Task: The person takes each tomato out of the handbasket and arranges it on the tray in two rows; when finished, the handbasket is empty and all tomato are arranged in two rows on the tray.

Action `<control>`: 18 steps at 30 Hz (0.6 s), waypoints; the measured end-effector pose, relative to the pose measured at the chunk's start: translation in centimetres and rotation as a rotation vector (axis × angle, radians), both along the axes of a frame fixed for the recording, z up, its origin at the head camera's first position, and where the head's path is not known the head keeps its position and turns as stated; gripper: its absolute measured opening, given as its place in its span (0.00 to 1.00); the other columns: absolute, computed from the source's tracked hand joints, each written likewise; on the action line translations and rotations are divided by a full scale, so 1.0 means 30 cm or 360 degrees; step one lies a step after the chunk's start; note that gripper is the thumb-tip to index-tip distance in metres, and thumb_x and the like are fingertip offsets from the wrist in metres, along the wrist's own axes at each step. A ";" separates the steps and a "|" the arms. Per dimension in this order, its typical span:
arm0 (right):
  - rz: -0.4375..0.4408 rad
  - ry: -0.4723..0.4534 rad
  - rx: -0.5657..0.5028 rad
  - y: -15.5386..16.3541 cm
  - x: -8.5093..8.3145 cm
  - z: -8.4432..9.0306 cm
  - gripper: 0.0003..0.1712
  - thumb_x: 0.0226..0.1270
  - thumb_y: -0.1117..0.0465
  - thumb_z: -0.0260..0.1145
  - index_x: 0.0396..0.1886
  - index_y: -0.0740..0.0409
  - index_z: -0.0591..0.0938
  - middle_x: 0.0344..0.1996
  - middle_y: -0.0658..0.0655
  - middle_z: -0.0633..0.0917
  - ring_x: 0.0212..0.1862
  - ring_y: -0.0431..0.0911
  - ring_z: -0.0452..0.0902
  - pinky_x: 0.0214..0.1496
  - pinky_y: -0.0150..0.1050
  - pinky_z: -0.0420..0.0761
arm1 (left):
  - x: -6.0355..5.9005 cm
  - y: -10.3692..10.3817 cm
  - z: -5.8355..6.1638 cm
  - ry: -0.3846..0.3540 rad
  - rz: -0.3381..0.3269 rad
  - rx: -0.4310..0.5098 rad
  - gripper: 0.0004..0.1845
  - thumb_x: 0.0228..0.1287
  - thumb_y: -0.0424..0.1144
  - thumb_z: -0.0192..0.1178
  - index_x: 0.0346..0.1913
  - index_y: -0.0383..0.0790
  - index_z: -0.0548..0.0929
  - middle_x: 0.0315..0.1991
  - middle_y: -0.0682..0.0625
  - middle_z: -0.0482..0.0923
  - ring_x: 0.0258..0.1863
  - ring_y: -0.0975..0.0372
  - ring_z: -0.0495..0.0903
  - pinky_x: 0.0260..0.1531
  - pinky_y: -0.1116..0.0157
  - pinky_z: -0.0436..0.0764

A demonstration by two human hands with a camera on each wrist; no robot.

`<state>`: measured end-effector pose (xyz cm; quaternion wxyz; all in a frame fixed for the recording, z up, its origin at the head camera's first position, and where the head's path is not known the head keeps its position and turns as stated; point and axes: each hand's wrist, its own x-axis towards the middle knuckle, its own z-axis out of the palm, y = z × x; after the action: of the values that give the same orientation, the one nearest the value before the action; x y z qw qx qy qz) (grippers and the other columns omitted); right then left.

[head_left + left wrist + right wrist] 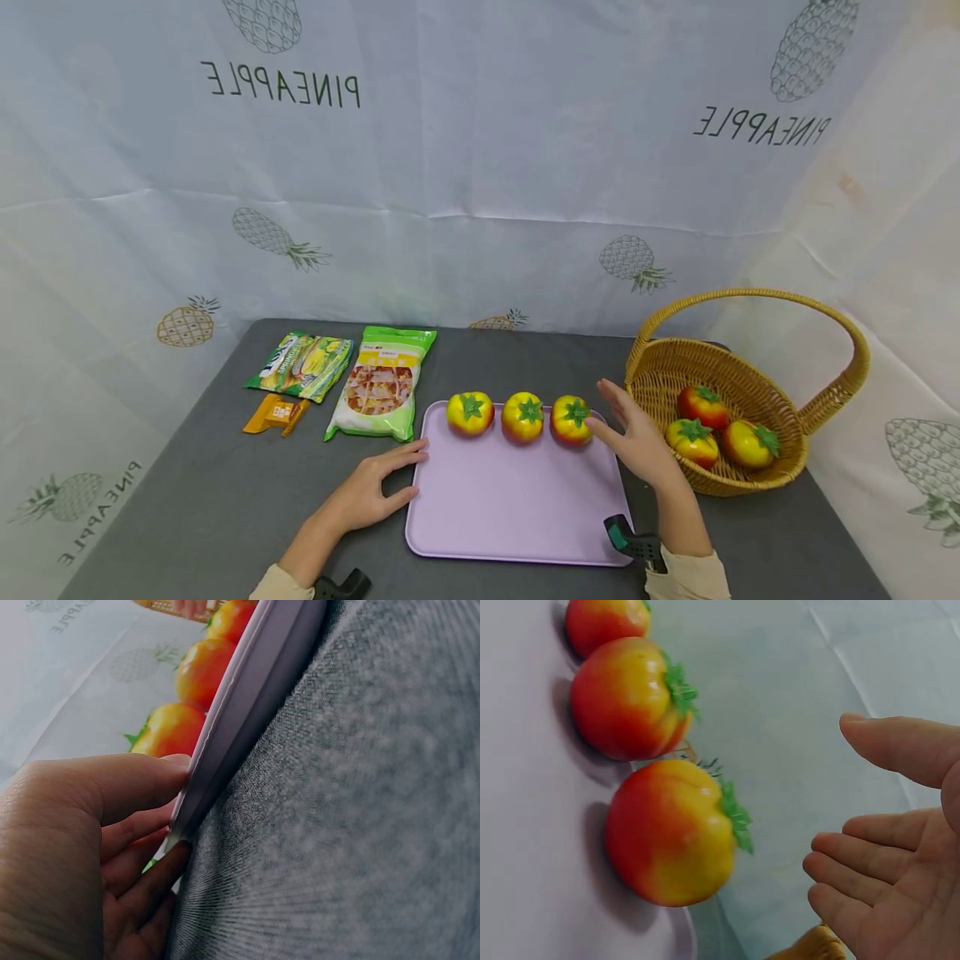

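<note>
A pale purple tray lies flat on the dark grey worktop, and three yellow-and-red fruits with green leafy tops sit in a row along its far edge. From where I stand, the person's left hand is at the tray's left edge, thumb and fingertips touching the rim, its grip relaxed and slightly spread. The right hand hovers by the tray's far right corner, just beside the last fruit of the row; its grip is spread wide, thumb well away from the fingers, with a visible gap to the fruit.

Right of the tray stands a wicker basket with a tall looped handle, three more fruits of the same kind inside. Beyond the tray's far left corner lies a green-and-white food bag; farther left of the tray are a green packet and a small orange packet. Behind the tray and worktop hangs a white pineapple-print cloth.
</note>
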<state>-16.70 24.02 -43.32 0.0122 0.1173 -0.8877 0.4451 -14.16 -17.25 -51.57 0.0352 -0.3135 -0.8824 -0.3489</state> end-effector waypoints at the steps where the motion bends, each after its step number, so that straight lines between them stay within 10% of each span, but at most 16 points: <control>1: -0.0001 0.0013 0.0000 0.006 0.005 0.008 0.41 0.66 0.53 0.63 0.71 0.65 0.57 0.69 0.67 0.64 0.70 0.62 0.58 0.67 0.53 0.59 | 0.000 0.001 0.000 -0.0005 0.0002 0.0001 0.23 0.61 0.44 0.62 0.60 0.48 0.77 0.65 0.52 0.71 0.63 0.56 0.72 0.57 0.55 0.75; 9: 0.0001 0.0111 -0.0024 0.079 0.037 0.064 0.37 0.66 0.58 0.62 0.70 0.67 0.60 0.66 0.69 0.67 0.67 0.62 0.61 0.59 0.12 0.58 | 0.001 0.002 0.006 -0.0035 0.0010 0.0001 0.23 0.61 0.44 0.62 0.60 0.49 0.77 0.65 0.52 0.71 0.63 0.55 0.72 0.57 0.54 0.75; 18: -0.0049 0.0059 0.0104 0.190 0.068 0.155 0.38 0.69 0.56 0.60 0.72 0.65 0.56 0.68 0.69 0.64 0.67 0.65 0.59 0.57 0.10 0.60 | 0.002 0.001 0.011 -0.0070 0.0016 0.0010 0.23 0.60 0.44 0.63 0.60 0.49 0.77 0.66 0.54 0.70 0.64 0.57 0.71 0.58 0.54 0.74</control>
<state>-14.68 29.72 -38.66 0.0317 0.1123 -0.9030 0.4135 -14.09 -17.23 -51.23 0.0186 -0.3014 -0.8834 -0.3584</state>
